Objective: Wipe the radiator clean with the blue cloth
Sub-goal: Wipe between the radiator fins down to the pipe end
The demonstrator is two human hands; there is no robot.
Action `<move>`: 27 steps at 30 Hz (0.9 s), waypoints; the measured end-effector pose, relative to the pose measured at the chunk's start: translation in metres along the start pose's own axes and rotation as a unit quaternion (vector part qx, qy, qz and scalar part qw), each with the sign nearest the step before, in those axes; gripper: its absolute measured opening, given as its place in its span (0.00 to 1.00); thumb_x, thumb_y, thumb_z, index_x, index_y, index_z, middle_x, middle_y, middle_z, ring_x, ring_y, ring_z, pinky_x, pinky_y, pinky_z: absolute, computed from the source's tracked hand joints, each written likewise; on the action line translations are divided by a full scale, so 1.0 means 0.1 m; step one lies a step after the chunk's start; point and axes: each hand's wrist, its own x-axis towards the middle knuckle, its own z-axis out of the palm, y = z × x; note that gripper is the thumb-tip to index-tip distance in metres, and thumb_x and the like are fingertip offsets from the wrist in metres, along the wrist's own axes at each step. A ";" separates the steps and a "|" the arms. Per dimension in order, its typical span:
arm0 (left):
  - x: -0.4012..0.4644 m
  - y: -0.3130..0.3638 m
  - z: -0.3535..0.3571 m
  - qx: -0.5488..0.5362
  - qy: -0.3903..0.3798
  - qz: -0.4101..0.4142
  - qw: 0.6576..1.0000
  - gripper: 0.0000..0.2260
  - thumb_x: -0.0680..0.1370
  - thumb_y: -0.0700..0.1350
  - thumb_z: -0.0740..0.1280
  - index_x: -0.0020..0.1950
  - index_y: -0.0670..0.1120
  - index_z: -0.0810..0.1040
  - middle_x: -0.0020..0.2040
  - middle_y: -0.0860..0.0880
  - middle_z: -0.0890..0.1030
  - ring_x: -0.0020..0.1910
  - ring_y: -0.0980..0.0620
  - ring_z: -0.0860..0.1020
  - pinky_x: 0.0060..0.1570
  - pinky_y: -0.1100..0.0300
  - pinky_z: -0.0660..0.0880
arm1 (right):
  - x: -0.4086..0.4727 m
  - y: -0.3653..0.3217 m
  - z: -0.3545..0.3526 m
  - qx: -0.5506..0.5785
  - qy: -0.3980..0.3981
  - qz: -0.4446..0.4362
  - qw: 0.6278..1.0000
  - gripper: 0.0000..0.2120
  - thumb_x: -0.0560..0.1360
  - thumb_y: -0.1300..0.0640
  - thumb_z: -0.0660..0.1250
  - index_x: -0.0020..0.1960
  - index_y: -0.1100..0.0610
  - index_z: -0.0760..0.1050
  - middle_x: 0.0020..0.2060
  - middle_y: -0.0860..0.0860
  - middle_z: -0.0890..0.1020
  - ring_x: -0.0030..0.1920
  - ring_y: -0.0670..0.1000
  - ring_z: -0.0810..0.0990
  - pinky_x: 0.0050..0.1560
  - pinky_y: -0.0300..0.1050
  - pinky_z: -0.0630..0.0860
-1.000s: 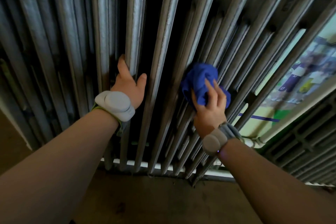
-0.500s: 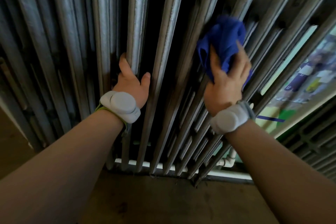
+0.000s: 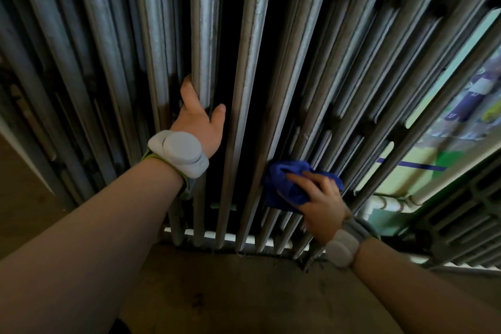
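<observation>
Two bare forearms reach forward from the bottom of the view, each with a pale grey band at the wrist. Beneath them lies a dull brown floor (image 3: 217,293). The right hand (image 3: 320,198) sits low on the right, its fingers curled over a bunched blue cloth (image 3: 287,184) and holding it against the lower part of the radiator (image 3: 252,62), on the columns right of centre. The cloth bulges out to the left of and above the fingers. The left hand (image 3: 198,122) is higher and nearer the middle, clasped round a single upright column, thumb on one side and fingers wrapped behind the other. The radiator is tall, made of many grey metal columns with dark gaps between them, fanning outward toward the top. A white pipe (image 3: 230,237) runs along its foot. Farther right, through the gaps, a pale green wall (image 3: 433,149) shows, with blurred coloured pictures on it
</observation>
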 end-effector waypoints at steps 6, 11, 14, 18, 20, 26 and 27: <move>0.01 -0.03 0.03 0.020 0.010 -0.017 1.000 0.34 0.80 0.55 0.55 0.75 0.48 0.34 0.76 0.43 0.56 0.66 0.40 0.69 0.61 0.54 0.68 | 0.78 0.14 -0.67 -0.008 0.220 0.045 0.975 0.24 0.73 0.68 0.59 0.66 0.50 0.69 0.62 0.56 0.64 0.60 0.62 0.64 0.61 0.59 0.65; -0.03 -0.09 0.12 0.002 0.025 -0.018 1.000 0.33 0.80 0.54 0.56 0.75 0.48 0.38 0.72 0.42 0.64 0.60 0.40 0.74 0.54 0.58 0.69 | 0.45 -0.03 -0.02 0.030 0.125 0.141 0.982 0.20 0.77 0.58 0.54 0.65 0.54 0.75 0.68 0.58 0.66 0.67 0.61 0.61 0.69 0.57 0.61; -0.04 -0.12 0.14 -0.001 0.027 -0.012 1.000 0.32 0.80 0.52 0.57 0.75 0.48 0.40 0.70 0.41 0.67 0.59 0.39 0.74 0.57 0.54 0.70 | 0.08 -0.23 0.23 0.068 0.045 0.207 0.975 0.22 0.74 0.53 0.58 0.67 0.48 0.68 0.65 0.57 0.67 0.63 0.67 0.70 0.57 0.64 0.71; -0.05 -0.15 0.15 0.010 0.015 -0.019 1.000 0.32 0.80 0.52 0.57 0.75 0.47 0.39 0.69 0.40 0.68 0.59 0.39 0.74 0.58 0.53 0.70 | -0.26 -0.32 0.27 0.044 -0.032 0.112 0.992 0.26 0.67 0.51 0.62 0.65 0.45 0.66 0.58 0.55 0.74 0.55 0.60 0.77 0.50 0.51 0.77; -0.06 -0.15 0.16 0.017 0.016 -0.029 0.999 0.32 0.80 0.52 0.57 0.75 0.47 0.39 0.68 0.39 0.69 0.58 0.38 0.75 0.58 0.52 0.70 | -0.37 -0.24 0.33 0.046 -0.020 0.015 0.999 0.18 0.67 0.52 0.62 0.57 0.50 0.76 0.57 0.51 0.70 0.53 0.56 0.72 0.49 0.49 0.78; -0.08 -0.11 0.16 0.018 0.017 -0.035 0.999 0.32 0.80 0.51 0.57 0.76 0.47 0.40 0.66 0.40 0.71 0.57 0.39 0.75 0.50 0.59 0.67 | 0.01 0.08 -0.10 0.001 0.076 -0.022 0.997 0.18 0.71 0.59 0.71 0.60 0.50 0.78 0.61 0.54 0.67 0.57 0.61 0.67 0.51 0.58 0.71; -0.09 -0.11 0.16 0.021 0.016 -0.040 0.999 0.32 0.80 0.51 0.57 0.76 0.46 0.40 0.66 0.40 0.71 0.57 0.39 0.75 0.49 0.59 0.67 | 0.14 0.12 -0.22 -0.005 0.116 -0.004 0.993 0.18 0.75 0.59 0.66 0.63 0.49 0.74 0.61 0.55 0.67 0.58 0.62 0.66 0.51 0.59 0.72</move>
